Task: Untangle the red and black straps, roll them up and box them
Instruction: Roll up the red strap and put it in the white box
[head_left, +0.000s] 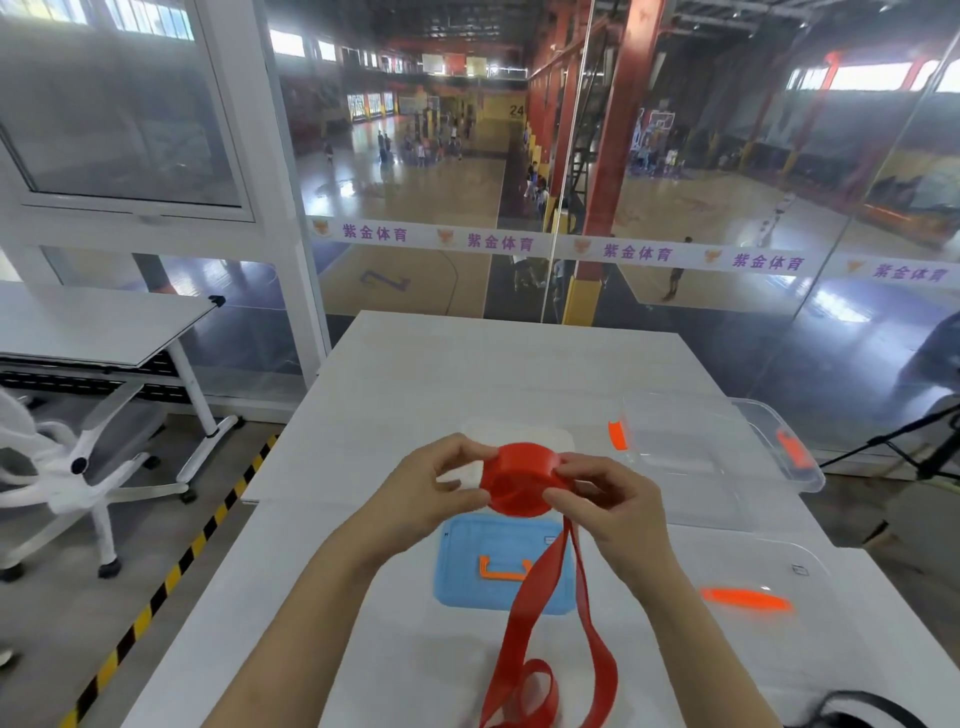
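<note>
Red strap (522, 480) half rolled, held above the table (467, 374)
I see the left hand (431, 488) gripping it and the right hand (613, 499) pinching its rim, loose tail (540, 623) hanging to the table. Rolling looks midway, I judge; next calls for winding the tail in tight, then the black strap (857, 706) at the near edge

The white bench (467, 374) stood against a glass wall (727, 171) crossed by a pale band of purple characters (571, 249). Beyond lay a wooden basketball court (415, 187) with a red steel column (618, 130), daylit by high windows (872, 78). At left stood a white folding table (104, 322), a white office chair (78, 467) and yellow-black floor tape (171, 577).
</note>
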